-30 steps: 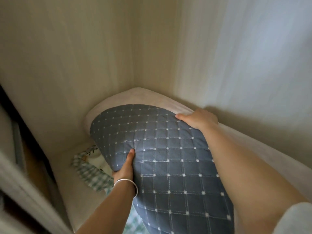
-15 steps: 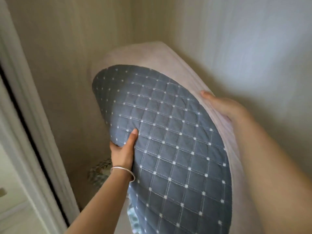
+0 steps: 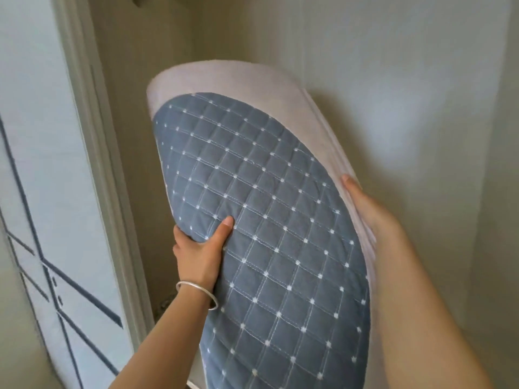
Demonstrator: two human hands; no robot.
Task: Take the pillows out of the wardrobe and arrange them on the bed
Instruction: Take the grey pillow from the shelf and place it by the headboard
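Observation:
A blue quilted pillow (image 3: pixel 261 220) with white stitched dots and a pale pink border (image 3: pixel 233 77) is held up on end inside the beige wardrobe (image 3: pixel 365 80). My left hand (image 3: pixel 200 248), with a silver bangle on the wrist, grips the pillow's left edge, thumb pressed on the blue face. My right hand (image 3: pixel 368 211) clasps the pink right edge, fingers hidden behind it. The pillow's lower end runs out of the frame at the bottom.
The wardrobe's white door frame (image 3: pixel 95 164) stands close on the left, and beside it a pale panel with dark lines (image 3: pixel 42 248). A patterned fabric (image 3: pixel 165 301) shows dimly low in the wardrobe, behind my left wrist.
The pillow has been lifted off the wardrobe floor and tipped upright, rising with both hands. My view has swung up and left, bringing the door frame and the lined panel into sight.

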